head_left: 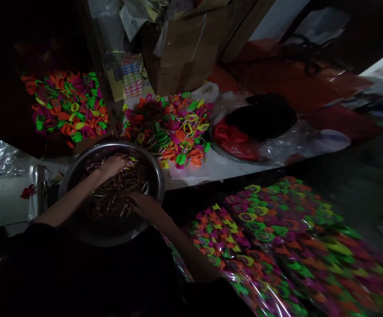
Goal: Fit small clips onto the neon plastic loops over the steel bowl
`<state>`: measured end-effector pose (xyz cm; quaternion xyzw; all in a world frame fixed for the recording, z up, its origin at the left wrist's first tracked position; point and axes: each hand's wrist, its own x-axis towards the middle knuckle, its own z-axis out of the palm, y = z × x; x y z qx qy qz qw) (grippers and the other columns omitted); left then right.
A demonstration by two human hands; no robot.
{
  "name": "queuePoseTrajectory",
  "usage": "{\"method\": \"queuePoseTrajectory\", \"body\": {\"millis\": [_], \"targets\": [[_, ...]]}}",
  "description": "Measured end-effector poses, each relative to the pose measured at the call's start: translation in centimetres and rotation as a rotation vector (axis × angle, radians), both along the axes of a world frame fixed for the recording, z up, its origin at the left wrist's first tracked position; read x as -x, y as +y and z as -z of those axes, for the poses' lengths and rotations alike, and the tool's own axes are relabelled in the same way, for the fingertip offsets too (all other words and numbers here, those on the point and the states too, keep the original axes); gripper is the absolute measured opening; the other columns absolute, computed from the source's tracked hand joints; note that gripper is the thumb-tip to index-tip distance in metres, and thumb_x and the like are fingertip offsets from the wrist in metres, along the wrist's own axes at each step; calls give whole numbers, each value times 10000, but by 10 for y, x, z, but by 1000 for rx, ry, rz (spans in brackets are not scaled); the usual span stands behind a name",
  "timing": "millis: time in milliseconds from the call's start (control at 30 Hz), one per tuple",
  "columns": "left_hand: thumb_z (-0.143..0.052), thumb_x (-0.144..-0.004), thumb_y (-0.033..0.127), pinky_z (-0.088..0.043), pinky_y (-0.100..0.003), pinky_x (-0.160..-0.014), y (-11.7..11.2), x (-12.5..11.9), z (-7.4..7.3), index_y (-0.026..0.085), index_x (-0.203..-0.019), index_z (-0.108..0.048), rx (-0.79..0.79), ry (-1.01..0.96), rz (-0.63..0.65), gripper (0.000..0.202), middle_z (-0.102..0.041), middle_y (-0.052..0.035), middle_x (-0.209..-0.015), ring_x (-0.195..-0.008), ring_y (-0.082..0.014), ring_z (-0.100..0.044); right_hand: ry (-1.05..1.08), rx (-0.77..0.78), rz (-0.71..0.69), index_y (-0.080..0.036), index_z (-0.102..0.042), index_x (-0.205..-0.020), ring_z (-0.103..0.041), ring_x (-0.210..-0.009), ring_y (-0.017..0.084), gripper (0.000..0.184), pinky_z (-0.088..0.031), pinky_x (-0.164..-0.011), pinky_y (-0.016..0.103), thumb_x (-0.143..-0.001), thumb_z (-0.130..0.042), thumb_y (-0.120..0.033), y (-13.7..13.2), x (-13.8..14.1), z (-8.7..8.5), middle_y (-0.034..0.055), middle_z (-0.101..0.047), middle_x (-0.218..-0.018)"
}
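dark clothing (79, 273) takes up the bottom of the view, with two forearms reaching out of it into a big metal basin (153, 174) at the table edge. the basin holds a heap of slim little wrapped-looking pieces (112, 193), and both hands are down in that. left hand (114, 165) is over at the far side, right hand (145, 205) nearer the body on the right, fingertips in among the pieces. it's really dim, so i can't tell whether either one is gripping a piece or just resting there.

progress-wise i'd call it partway. lower right, below table level, clear bags (330, 259) lie packed with neon watch-shaped bits in rows, so that lot looks done. what seems left is the loose stuff: a big pile of bright plastic watches (178, 132) just beyond the basin, more watches in a dark box (75, 143) to the left, plus plenty of pieces in the basin itself.

surface is a pale table (6, 202) with crumpled clear plastic (3, 158) at the left end. patterned sheets (130, 77) and a cardboard carton (187, 61) stand behind the pile, and a red bag (234, 143) sits to its right with something black (264, 116) on top. the room is gloomy, with orange-red sheeting (286, 86) spread out at the back right.
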<state>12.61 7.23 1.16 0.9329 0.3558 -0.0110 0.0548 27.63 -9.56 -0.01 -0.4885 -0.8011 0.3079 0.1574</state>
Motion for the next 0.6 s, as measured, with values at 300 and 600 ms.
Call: {"method": "queuePoseTrajectory", "body": {"millis": [300, 600], "targets": [[-491, -771, 26, -444, -414, -780, -77, -26, 47, 95, -898, -651, -14, 141, 101, 215, -669, -166, -870, -888, -285, -615, -149, -32, 8, -150, -619, -1008, -603, -1017, 225, 206, -468, -875, 335, -918, -453, -233, -3, 4, 1, 119, -654, -1047], [-483, -861, 186, -452, -304, -713, -49, -6, 33, 125, -1010, -580, 77, 79, 57, 188, -672, -117, -889, -809, -218, -630, -187, -63, -12, -149, -590, -1059, -585, -1049, 214, 221, -475, -870, 322, -925, -432, -226, -2, 4, -2, 119, -642, -1088]]}}
